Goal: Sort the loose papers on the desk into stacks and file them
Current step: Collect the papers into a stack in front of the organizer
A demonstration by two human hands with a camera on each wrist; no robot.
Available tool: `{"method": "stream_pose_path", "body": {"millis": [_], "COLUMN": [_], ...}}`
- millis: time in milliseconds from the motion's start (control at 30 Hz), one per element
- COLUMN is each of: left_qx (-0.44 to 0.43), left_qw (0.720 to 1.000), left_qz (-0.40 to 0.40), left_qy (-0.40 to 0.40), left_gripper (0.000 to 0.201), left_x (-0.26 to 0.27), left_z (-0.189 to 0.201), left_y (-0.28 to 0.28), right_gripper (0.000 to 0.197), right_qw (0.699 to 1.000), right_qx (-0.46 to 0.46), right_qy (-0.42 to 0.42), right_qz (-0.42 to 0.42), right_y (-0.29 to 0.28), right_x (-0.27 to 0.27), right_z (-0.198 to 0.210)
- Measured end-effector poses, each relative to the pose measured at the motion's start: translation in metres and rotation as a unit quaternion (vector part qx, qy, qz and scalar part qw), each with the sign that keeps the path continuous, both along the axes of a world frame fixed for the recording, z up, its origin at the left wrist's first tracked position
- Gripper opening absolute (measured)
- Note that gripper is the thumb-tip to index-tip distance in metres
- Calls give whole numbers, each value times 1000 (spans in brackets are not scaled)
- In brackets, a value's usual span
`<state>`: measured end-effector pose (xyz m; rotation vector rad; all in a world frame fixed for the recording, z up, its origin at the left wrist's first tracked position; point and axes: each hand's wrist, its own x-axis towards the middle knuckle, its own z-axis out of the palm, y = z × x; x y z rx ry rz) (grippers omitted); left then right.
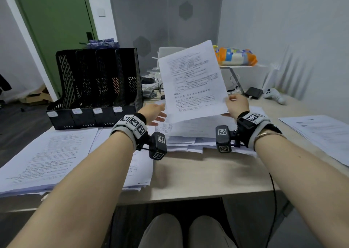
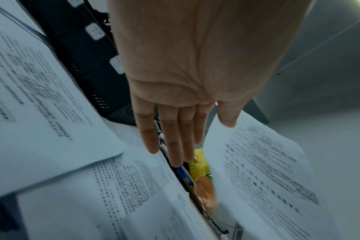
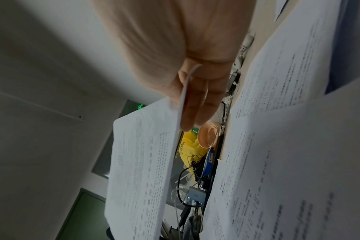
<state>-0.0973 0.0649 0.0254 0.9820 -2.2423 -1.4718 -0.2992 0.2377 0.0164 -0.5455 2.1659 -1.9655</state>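
A printed sheet (image 1: 192,81) is held up, tilted, above the desk. My right hand (image 1: 238,104) pinches its lower right edge; in the right wrist view the sheet (image 3: 142,162) runs between thumb and fingers (image 3: 197,104). My left hand (image 1: 154,113) is open with straight fingers at the sheet's lower left edge. The left wrist view shows the fingers (image 2: 175,138) extended and the thumb at the edge of the sheet (image 2: 267,162). A loose pile of papers (image 1: 188,134) lies under both hands. A black four-slot file rack (image 1: 98,85) stands at the back left.
A large paper stack (image 1: 47,159) lies at the front left and another stack (image 1: 317,132) at the right. Behind are a white game controller (image 1: 273,95), a black box (image 1: 255,92), cables and an orange bag (image 1: 236,56) on a stand. The bare desk front (image 1: 207,177) faces me.
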Motion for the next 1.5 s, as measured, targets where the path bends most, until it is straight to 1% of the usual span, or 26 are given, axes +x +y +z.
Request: {"method": "stream_pose_path", "body": {"millis": [67, 167, 200, 267, 333, 400, 433, 567, 600, 667, 700, 767, 833, 933, 1067, 1200, 1333, 1433, 1500], "left_qx": [10, -34, -46, -45, -32, -35, -37, -38, -42, -51, -53, -53, -57, -51, -40, -39, -60, -61, -58], "left_qw": [999, 996, 995, 993, 993, 993, 992, 991, 991, 991, 992, 993, 993, 993, 993, 989, 980, 972, 972], "left_qz": [1, 21, 27, 33, 38, 43, 47, 65, 69, 77, 81, 86, 90, 101, 111, 110, 100, 79, 82], "left_qy": [47, 82, 88, 100, 106, 106, 107, 113, 108, 93, 83, 63, 43, 18, -25, -87, -163, -211, -214], "left_gripper": [36, 31, 32, 39, 45, 47, 47, 49, 50, 52, 52, 51, 48, 45, 44, 41, 36, 48, 54], "left_x": [-4, -4, -2, 2, 9, 17, 22, 47, 54, 72, 83, 101, 120, 146, 174, 194, 207, 213, 216], "left_z": [6, 10, 11, 13, 16, 18, 20, 25, 26, 29, 29, 29, 28, 23, 15, 4, -3, -5, -4], "left_y": [7, 10, 11, 8, 8, 7, 6, -4, -7, -14, -18, -26, -33, -43, -51, -53, -49, -48, -46], "right_gripper": [5, 15, 13, 10, 15, 25, 28, 28, 26, 16, 20, 42, 52, 55, 49, 49, 47, 45, 42], "right_qw": [1000, 1000, 1000, 999, 999, 997, 997, 992, 990, 987, 985, 981, 975, 968, 954, 928, 904, 880, 856], "right_qx": [4, 6, 1, 0, 18, 43, 42, 63, 62, 57, 60, 73, 79, 93, 132, 205, 270, 314, 359], "right_qy": [1, 15, 13, 18, 37, 52, 44, 44, 25, -10, -18, -28, -36, -28, -24, -20, 6, 29, 46], "right_qz": [5, 7, 16, 26, 32, 42, 51, 102, 122, 153, 162, 179, 204, 231, 270, 311, 332, 355, 370], "right_y": [3, 7, 8, 6, 1, -6, -10, -20, -23, -29, -33, -41, -47, -56, -67, -75, -78, -77, -73], "right_x": [5, 16, 19, 23, 25, 27, 28, 54, 62, 76, 82, 93, 104, 122, 143, 159, 171, 177, 182], "right_z": [1, 3, 3, 3, 2, 0, -1, 3, 4, 7, 8, 10, 14, 16, 12, 6, -1, -6, -7]}}
